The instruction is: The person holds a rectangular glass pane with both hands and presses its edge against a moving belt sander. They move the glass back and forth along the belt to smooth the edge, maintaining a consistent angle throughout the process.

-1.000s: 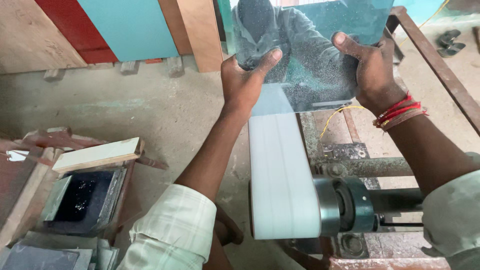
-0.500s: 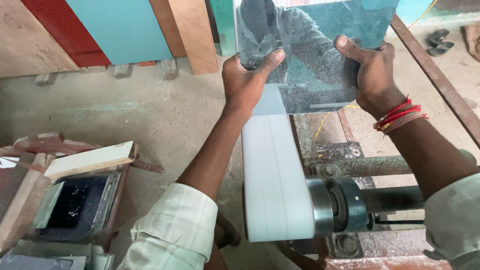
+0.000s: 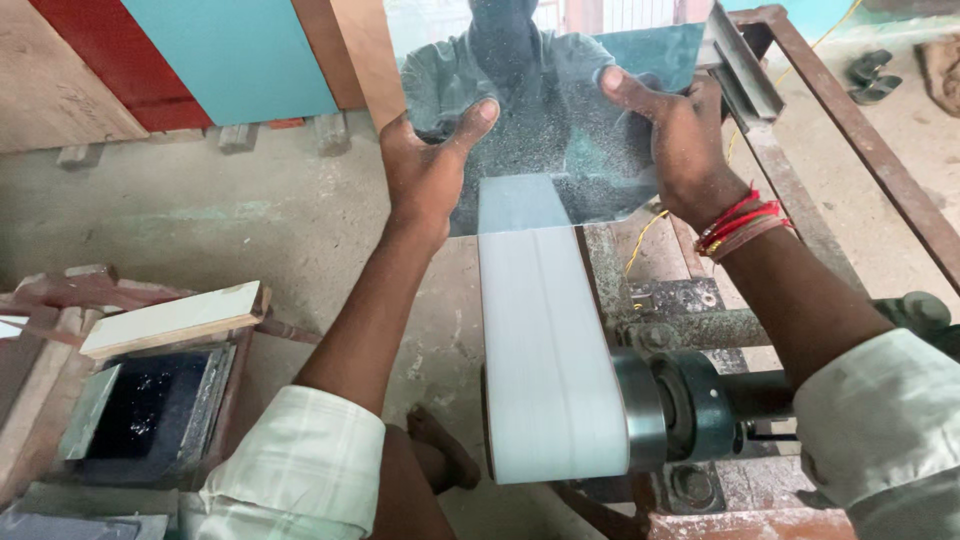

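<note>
Holding the glass sheet [image 3: 560, 130] by its side edges, left hand [image 3: 428, 170] and right hand [image 3: 680, 150] closed on it; stiff, fragile, probably slippery; the sanding belt [image 3: 545, 340] runs below my grip.

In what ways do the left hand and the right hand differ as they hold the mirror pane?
The left hand grips the left edge of the mirror pane, thumb spread upward; the right hand grips the right edge. The right wrist wears red thread bands; the left wrist is bare. Both hold the pane above the white belt.

Dusty concrete floor [image 3: 250, 230], leaning coloured boards [image 3: 230, 55]
</note>
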